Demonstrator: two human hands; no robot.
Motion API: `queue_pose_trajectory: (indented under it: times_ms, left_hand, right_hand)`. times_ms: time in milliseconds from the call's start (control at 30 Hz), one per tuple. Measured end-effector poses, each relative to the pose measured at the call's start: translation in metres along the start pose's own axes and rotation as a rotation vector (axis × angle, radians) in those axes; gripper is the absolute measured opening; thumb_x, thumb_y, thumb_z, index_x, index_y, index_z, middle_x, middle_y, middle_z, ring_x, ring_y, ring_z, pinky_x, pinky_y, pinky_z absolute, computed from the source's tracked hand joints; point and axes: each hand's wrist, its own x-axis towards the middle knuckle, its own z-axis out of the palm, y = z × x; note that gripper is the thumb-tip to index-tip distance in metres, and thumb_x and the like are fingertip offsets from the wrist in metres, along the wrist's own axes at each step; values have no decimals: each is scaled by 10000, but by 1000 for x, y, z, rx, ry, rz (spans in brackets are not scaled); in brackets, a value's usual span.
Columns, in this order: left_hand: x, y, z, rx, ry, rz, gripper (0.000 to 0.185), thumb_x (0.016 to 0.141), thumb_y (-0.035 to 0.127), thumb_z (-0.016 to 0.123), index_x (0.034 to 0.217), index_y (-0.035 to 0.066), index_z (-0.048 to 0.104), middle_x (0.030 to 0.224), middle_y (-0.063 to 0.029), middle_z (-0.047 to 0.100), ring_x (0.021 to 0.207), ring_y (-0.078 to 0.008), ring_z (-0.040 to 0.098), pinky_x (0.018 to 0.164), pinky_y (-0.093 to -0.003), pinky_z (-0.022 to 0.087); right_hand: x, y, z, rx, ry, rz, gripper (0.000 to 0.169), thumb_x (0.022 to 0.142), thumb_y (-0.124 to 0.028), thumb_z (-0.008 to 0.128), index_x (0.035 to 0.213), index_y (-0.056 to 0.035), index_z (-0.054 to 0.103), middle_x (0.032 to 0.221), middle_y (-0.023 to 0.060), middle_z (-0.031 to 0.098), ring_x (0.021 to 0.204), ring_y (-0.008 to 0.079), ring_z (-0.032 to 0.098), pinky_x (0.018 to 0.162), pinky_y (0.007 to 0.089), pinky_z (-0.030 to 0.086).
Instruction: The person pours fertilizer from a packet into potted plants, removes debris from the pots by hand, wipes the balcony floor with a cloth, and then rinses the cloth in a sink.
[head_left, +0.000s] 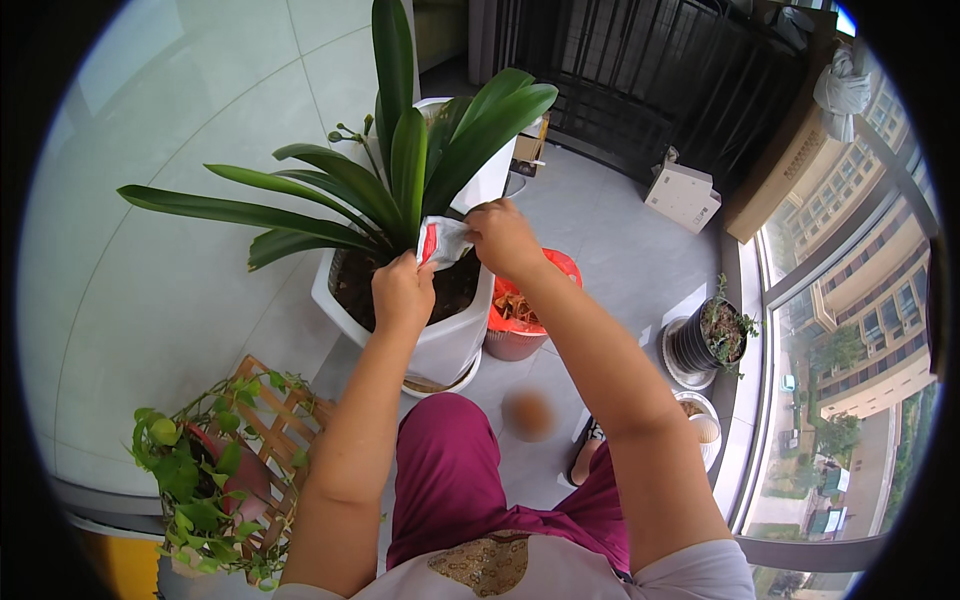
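Observation:
Between my two hands is a small silver-white packet (448, 241) with a red patch, held above the soil of a white planter (442, 346). My left hand (403, 291) grips its lower left end. The upper right end is pinched by my right hand (504, 235). A clivia-like plant (409, 169) with long strap leaves grows from dark soil (355, 281) in that planter, right behind the packet. Whether the packet is torn cannot be made out.
Right of the planter stands a bin (517, 345) with a red bag of dry scraps. A trailing plant (176, 469) sits by a wooden lattice (289, 409) at lower left. By the window are a dark pot (694, 337) and white pots (709, 431). A white box (684, 196) lies farther back.

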Motion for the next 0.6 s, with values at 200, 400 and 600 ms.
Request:
queue_pose_trajectory:
  times_ms: [200,400,600]
  left_hand:
    - [2,5,2,10,11,27,83,792,26,644,813,-53,628,693,-184,652,623,-283,677,586,-356,521]
    - [2,-2,9,24,21,-30,90,791,35,648,807,-51,628,694,-180,655,625,-281,679,585,-356,522]
    - [-2,1,-2,-30,-20,-35,146,773,78,679,737,-26,583,706,-217,610,665,-415,595,600,-460,473]
  right_hand:
    - [-2,3,13,-28,47,-18,119,737,-88,655,832,-108,723,1044,30,621,1046,260,530,899,391,443]
    - [-2,4,14,24,151,17,115,728,-89,659,822,-103,723,1092,37,592,1074,263,509,906,395,435]
    - [-8,1,16,-2,29,-61,150,737,-99,668,875,-108,725,1095,51,590,1079,271,510,920,403,434]
